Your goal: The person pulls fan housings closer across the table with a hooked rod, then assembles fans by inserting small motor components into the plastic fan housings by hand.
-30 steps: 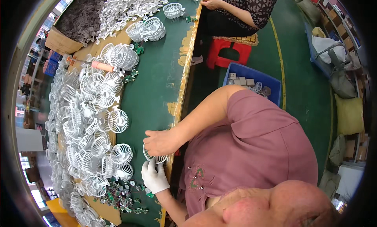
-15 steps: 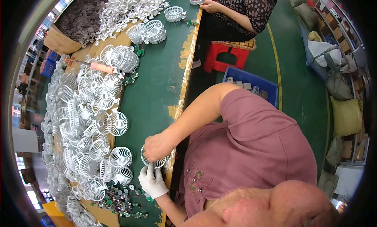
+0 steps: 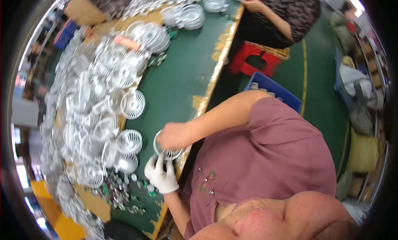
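Observation:
A round white plastic fan guard (image 3: 158,145) lies at the table's near edge, partly covered by my hands. My left hand (image 3: 161,175), in a white glove, grips its rim with thumb and fingers. Over the guard's open side, my bare right hand (image 3: 176,135) is closed, fingers curled down into it. Whatever the right fingertips hold is hidden and blurred. Small green and dark electronic parts (image 3: 120,190) lie loose beside the gloved hand.
A large heap of white fan guards (image 3: 89,111) covers the far side of the green table (image 3: 174,70). An orange-handled tool (image 3: 127,43) rests on it. Another person's hand (image 3: 253,5) works farther along. A red stool (image 3: 252,62) and a blue crate (image 3: 290,99) stand beside the table.
The whole view has shifted and tilted, blurring the picture. The gloved fingers are spread a little wider at the rim; the bare hand stays over the guard.

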The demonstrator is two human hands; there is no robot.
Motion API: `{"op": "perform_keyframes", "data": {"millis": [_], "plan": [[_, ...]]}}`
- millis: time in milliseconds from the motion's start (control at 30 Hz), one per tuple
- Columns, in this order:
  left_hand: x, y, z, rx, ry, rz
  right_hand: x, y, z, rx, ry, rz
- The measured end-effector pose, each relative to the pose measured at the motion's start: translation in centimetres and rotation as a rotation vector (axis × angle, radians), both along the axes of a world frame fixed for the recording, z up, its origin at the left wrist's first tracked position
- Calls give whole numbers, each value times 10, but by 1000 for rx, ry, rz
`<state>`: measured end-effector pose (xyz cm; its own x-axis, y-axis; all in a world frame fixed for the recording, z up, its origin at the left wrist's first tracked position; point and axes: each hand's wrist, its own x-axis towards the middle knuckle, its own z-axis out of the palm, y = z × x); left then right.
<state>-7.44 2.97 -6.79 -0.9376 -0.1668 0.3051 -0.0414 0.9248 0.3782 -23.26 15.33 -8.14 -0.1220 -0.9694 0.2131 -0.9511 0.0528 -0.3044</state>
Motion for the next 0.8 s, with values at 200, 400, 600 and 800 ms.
{"op": "perform_keyframes", "data": {"millis": [200,400,600,800], "plan": [[11,1,-3,81,72,137,-61,70,29,276,120,-292],[7,3,-1,60,11,130,-170,132,24,292,363,-665],[3,0,-10,82,81,142,-108,74,111,-337,-361,-372],[5,-4,-16,48,119,158,60,16,174,-447,-1179,517]]}}
